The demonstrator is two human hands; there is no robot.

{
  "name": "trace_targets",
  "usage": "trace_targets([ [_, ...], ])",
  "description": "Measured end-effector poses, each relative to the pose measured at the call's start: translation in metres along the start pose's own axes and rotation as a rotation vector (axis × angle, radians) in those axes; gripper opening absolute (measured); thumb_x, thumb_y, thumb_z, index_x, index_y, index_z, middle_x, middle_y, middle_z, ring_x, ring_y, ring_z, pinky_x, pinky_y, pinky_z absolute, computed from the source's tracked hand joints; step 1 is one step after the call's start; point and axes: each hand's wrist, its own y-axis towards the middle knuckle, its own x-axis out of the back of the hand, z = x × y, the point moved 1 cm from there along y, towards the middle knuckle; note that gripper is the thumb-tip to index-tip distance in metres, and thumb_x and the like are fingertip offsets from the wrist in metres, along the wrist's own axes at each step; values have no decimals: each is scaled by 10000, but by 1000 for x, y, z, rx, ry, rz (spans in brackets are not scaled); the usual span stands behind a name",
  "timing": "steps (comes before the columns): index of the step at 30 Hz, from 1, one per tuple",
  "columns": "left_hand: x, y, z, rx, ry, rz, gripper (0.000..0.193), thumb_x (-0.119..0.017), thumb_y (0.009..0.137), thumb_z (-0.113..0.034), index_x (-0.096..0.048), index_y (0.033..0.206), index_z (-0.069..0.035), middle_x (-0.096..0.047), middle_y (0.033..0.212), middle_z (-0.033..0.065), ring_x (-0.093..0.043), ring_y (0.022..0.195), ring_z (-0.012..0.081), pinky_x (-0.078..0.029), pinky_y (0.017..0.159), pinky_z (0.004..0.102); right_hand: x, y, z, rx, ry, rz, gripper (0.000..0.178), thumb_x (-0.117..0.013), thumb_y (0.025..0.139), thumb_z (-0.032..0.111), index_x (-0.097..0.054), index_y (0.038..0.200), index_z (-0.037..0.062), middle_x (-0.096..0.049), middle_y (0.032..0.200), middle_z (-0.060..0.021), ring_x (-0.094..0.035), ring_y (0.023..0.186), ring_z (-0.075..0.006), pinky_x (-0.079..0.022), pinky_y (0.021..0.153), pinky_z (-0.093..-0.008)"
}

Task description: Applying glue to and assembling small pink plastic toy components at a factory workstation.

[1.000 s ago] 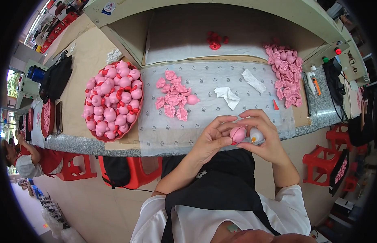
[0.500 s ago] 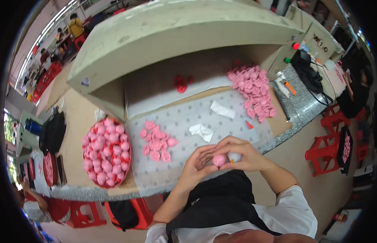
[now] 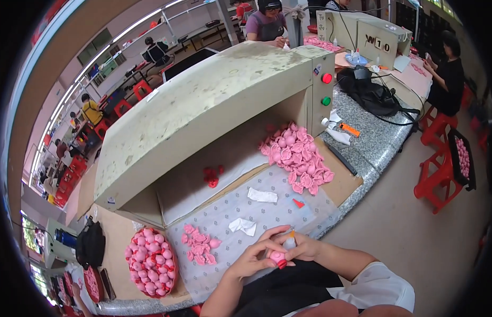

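Nearest the camera, both hands meet at the lap edge of the bench. The left hand [image 3: 252,257] comes in from the lower left with its fingers [image 3: 267,239] curled over and pinched on a small pink piece [image 3: 278,257]; a dark red bit shows at the piece's lower edge. The right hand [image 3: 305,247] comes in from the right and is closed around a small glue bottle [image 3: 290,242], pale-bodied with an orange tip pointing up and slightly away. The bottle's long axis stands near upright, tilted a little toward the bench.

Key relation: the bottle sits directly above and just right of the pink piece, touching or very nearly so; exact contact cannot be told. The left hand is the nearer one to the piece and carries it; the right carries only the bottle.

Just beyond the hands lies the dotted grey mat [image 3: 288,195]. On it, to the left, a loose cluster of flat pink pieces [image 3: 199,244]; centre, two scraps of white paper [image 3: 242,225].

Further left, a round tray of finished pink pieces [image 3: 151,262]. Further right, a larger heap of pink pieces [image 3: 297,158] beside the beige machine hood [image 3: 214,95].
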Motion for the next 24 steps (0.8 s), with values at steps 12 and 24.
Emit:
trace_targets([
  [12,0,106,13,76,-34,216,335,-619,706,-308,-576,931,-63,-286,1204,170,-256,1168,322,-196,957,449,35,-19,24,485,275,-23,296,-657,660,95,-496,896,17,-499,808,-45,-515,675,-111,-418,480,-199],
  [24,21,135,32,208,11,289,380,-614,662,-390,-599,927,-118,-240,1247,200,-231,1169,332,-145,955,450,55,-24,48,632,180,-69,240,-645,692,159,-539,864,31,-466,824,-29,-494,729,-127,-399,686,-221],
])
